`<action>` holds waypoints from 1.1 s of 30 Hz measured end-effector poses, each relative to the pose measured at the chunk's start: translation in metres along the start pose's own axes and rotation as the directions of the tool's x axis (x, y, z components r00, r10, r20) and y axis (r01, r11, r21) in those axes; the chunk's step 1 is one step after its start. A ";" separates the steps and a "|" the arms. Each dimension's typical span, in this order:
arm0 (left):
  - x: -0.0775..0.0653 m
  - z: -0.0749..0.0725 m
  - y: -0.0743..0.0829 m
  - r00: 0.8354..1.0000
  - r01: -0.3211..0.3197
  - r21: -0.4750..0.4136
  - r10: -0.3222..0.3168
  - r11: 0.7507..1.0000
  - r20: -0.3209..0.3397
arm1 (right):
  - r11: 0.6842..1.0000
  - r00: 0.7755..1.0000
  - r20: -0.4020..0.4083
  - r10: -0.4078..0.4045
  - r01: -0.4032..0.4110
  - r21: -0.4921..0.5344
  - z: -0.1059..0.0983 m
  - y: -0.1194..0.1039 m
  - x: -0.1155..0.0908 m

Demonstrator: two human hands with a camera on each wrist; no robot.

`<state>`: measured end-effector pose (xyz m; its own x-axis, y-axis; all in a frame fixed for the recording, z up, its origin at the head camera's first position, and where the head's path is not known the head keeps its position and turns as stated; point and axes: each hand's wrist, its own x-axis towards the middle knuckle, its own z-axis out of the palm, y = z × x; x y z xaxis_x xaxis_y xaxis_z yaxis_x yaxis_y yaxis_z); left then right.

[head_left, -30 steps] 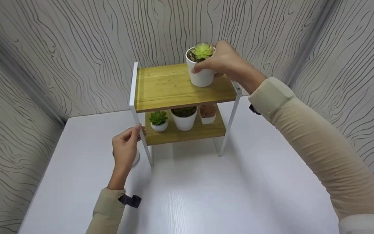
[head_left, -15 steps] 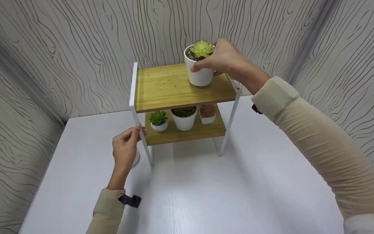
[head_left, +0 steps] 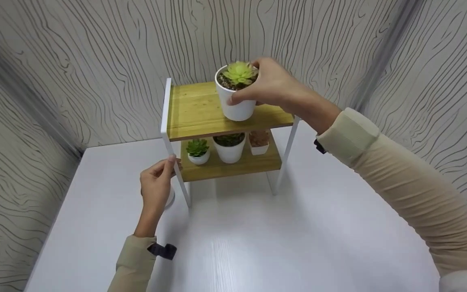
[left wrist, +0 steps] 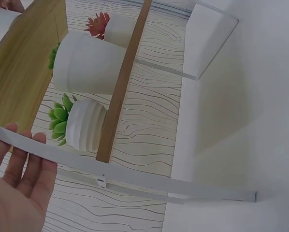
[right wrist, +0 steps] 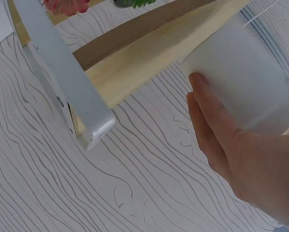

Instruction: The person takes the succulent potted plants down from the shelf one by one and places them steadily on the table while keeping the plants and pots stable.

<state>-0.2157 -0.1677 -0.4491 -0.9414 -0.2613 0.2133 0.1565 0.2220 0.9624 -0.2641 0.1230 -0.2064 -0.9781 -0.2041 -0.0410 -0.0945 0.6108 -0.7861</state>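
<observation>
My right hand (head_left: 276,86) grips a white pot with a pale green succulent (head_left: 238,107) from its right side, thumb across the front. The pot is upright at the top wooden shelf (head_left: 193,107); whether its base touches the wood I cannot tell. In the right wrist view the fingers curl round the white pot (right wrist: 246,72). My left hand (head_left: 155,184) pinches the white front-left leg (head_left: 169,148) of the two-tier stand. The left wrist view shows that leg (left wrist: 130,173) between thumb and fingers, the thumb mostly cut off by the frame.
The lower shelf (head_left: 217,172) bears a small green succulent (head_left: 198,152), a larger white pot (head_left: 231,153) and a square pot with a reddish plant (head_left: 259,144). A round white object (head_left: 170,198) is partly hidden behind my left hand. Wood-grain panels (head_left: 108,61) enclose the white table (head_left: 258,243).
My right hand has carried the potted succulent left and nearer to me, from the right part of the top shelf toward its middle. The left hand stays at the leg.
</observation>
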 end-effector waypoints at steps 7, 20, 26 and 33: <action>0.000 0.000 0.000 1.000 0.009 -0.012 -0.008 1.000 0.001 | 0.999 0.999 0.029 -0.035 0.035 -0.006 0.010 -0.001 -0.009; -0.001 0.000 0.002 0.999 0.039 0.006 -0.039 0.999 0.002 | 0.996 0.995 0.068 -0.079 0.077 0.034 0.013 0.003 -0.022; -0.001 0.000 0.004 0.999 0.043 0.017 -0.043 0.999 -0.006 | 0.996 0.994 0.069 -0.085 0.082 0.038 0.014 0.007 -0.025; -0.001 0.002 0.002 1.000 -0.014 -0.032 0.014 0.999 -0.010 | 0.992 0.990 0.089 -0.111 0.104 0.076 0.014 0.010 -0.032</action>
<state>-0.2151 -0.1654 -0.4478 -0.9360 -0.2678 0.2283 0.1793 0.1951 0.9642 -0.2316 0.1249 -0.2211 -0.9411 -0.3380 -0.0087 -0.1813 0.5261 -0.8308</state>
